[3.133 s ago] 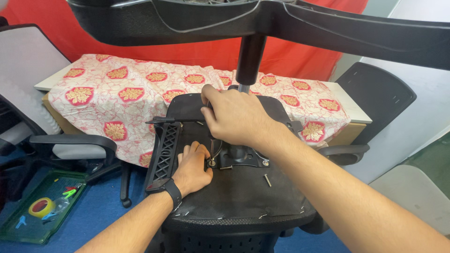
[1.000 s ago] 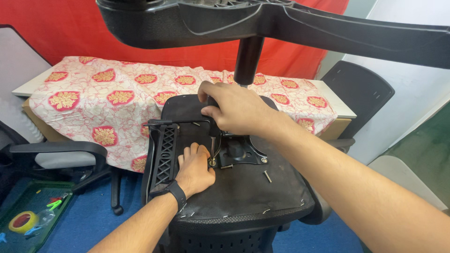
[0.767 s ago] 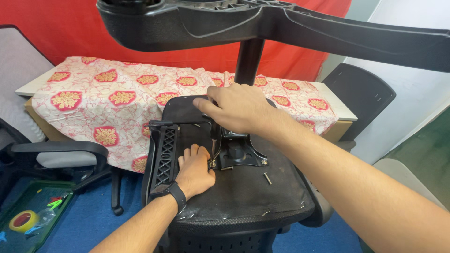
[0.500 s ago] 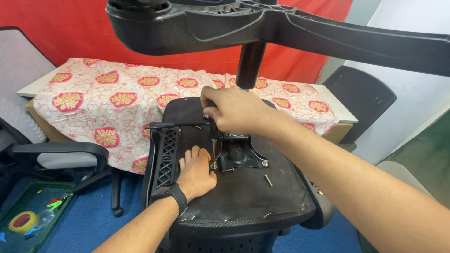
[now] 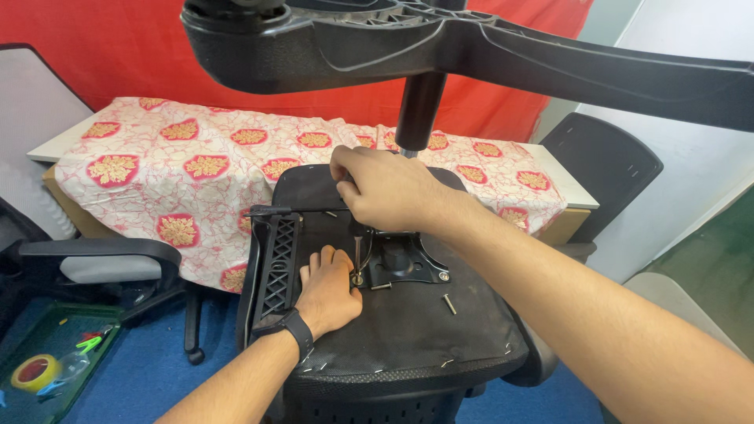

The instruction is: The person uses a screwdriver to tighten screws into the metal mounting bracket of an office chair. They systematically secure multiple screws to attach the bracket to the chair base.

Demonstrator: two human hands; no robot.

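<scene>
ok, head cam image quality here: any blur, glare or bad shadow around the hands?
Head view: even, soft light, no glare; the right hand and left hand on the upturned chair seat are sharp, with a mild shadow under the right hand; the chair base close to the lens looks oversized and slightly soft.

Single head camera looks steeply down, close over the upturned chair seat (image 5: 408,345)

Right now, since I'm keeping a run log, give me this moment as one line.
right hand: turning thin metal hex key | left hand: flat on upturned black office chair seat | loose bolt: on seat
</scene>
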